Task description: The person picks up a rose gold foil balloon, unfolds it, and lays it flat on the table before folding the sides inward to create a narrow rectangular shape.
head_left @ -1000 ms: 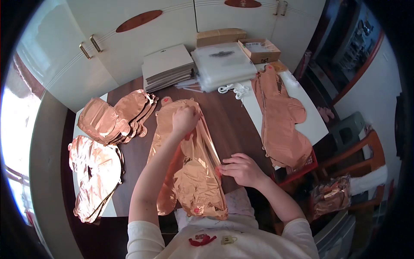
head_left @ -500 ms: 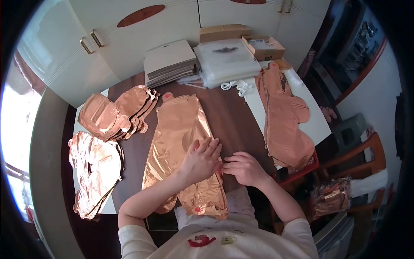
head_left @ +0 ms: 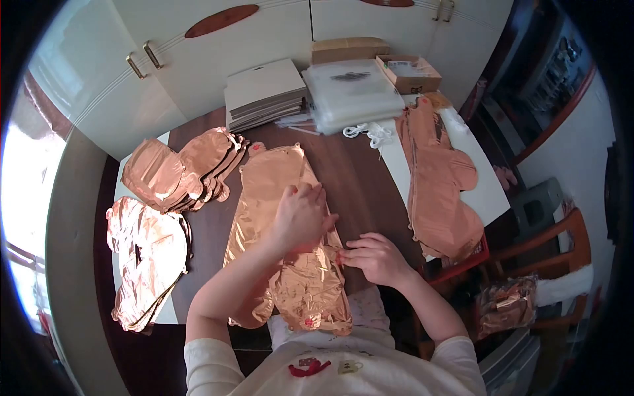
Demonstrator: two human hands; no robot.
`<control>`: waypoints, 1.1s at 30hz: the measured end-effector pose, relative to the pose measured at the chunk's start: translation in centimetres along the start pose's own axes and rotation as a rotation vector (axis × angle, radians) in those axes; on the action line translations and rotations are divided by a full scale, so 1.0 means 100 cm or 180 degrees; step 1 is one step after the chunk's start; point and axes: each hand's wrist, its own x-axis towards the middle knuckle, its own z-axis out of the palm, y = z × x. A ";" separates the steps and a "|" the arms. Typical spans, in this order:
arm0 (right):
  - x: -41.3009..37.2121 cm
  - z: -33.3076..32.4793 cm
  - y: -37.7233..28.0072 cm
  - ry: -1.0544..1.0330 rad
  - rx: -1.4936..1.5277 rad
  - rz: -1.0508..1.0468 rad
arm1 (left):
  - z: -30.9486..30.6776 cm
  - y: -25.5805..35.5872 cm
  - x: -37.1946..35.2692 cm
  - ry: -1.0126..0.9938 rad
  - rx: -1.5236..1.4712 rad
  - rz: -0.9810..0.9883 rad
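Observation:
A flat rose-gold foil balloon [head_left: 271, 171] lies lengthwise on the table in front of me, its near end wrinkled and reaching over the table edge to my lap. My left hand [head_left: 302, 216] rests on its middle, fingers bent and thumb held apart, with nothing gripped. At the balloon's right edge, my right hand [head_left: 375, 259] has its fingertips closed on the foil; the exact pinch is partly hidden. Small red marks show at the balloon's far and near ends.
Stacked foil balloons [head_left: 155, 175] and shiny ones [head_left: 148, 244] lie left; more foil balloons [head_left: 439, 191] lie right. Behind are grey cards [head_left: 264, 92], clear plastic bags [head_left: 353, 96], white string [head_left: 370, 134] and a small box [head_left: 409, 74]. A wooden chair [head_left: 568, 244] stands right.
My left hand has moved away from me along the balloon, and its fingers have bent. My right hand stays at the balloon's right edge. The view has shifted slightly.

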 end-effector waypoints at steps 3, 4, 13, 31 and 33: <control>0.000 0.000 0.000 -0.0002 -0.0020 0.0014 | 0.005 -0.019 0.019 -0.0101 -0.0016 -0.0158; -0.001 0.000 0.001 0.0003 -0.0011 0.0014 | 0.005 -0.024 0.024 -0.0174 -0.0036 -0.0223; -0.001 -0.001 -0.001 -0.0032 -0.0044 -0.0004 | 0.007 -0.060 0.058 -0.0714 0.0251 -0.0330; 0.040 -0.016 0.035 -0.1073 -0.0927 -0.0954 | 0.012 -0.049 0.057 -0.1061 0.0440 -0.0450; 0.033 -0.016 0.031 -0.1156 -0.0894 -0.0887 | 0.012 -0.048 0.057 -0.1049 0.0471 -0.0458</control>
